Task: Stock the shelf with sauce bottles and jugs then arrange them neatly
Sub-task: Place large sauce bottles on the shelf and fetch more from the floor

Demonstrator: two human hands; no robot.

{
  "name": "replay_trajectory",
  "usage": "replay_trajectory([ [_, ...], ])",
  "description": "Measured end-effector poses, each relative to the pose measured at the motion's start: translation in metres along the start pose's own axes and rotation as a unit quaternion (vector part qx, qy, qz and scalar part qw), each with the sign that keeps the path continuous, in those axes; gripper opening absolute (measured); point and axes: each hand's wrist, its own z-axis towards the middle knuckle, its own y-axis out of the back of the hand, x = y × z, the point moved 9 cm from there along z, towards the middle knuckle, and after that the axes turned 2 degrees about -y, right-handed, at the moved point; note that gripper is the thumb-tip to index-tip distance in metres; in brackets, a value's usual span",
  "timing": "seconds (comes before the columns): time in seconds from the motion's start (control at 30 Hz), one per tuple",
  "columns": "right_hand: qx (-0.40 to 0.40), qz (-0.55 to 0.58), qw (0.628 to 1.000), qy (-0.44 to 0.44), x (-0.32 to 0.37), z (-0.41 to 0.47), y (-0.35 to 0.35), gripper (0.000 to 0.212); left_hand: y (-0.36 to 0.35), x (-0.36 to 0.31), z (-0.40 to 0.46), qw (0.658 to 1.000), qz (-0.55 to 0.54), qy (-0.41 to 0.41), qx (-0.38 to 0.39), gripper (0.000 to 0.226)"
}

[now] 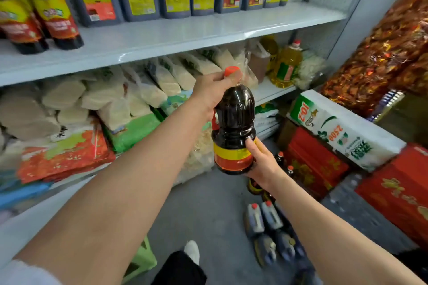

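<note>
i've got the dark sauce bottle (234,127) upright in the air in front of the shelf (162,37). my left hand (212,92) has its fingers clamped round the neck under the orange cap (231,71); my right hand (264,164) cups the base, thumb on the label. more jugs (266,231) lie on the floor below.

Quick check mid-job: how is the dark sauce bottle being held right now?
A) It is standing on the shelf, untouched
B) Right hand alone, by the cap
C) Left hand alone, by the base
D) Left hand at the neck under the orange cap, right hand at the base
D: the left hand grips the sauce bottle at its neck just under the orange cap, while the right hand supports its labelled base.
</note>
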Motion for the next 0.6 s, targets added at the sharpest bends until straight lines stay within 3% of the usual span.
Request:
replay_trajectory([
  [0.17,0.028,-0.014,0.999,-0.02,0.005,0.0,-0.064,0.059,0.063,-0.038,-0.019,0.997,0.021,-0.034,-0.06,0.019],
  [0.33,0.052,-0.045,0.997,-0.023,0.014,0.022,-0.127,0.076,0.129,-0.071,-0.026,0.993,0.027,-0.082,-0.085,0.012],
  [0.4,0.063,-0.037,0.997,-0.018,0.016,0.033,-0.157,0.075,0.157,-0.082,-0.027,0.99,0.042,-0.107,-0.075,0.028],
  [0.5,0.102,-0.026,0.994,-0.014,0.021,0.048,-0.218,0.055,0.204,-0.1,-0.026,0.986,0.103,-0.127,-0.043,0.052],
  [0.6,0.136,0.002,0.991,-0.007,0.026,0.063,-0.288,0.048,0.26,-0.124,-0.023,0.971,0.2,-0.125,-0.038,0.094],
])
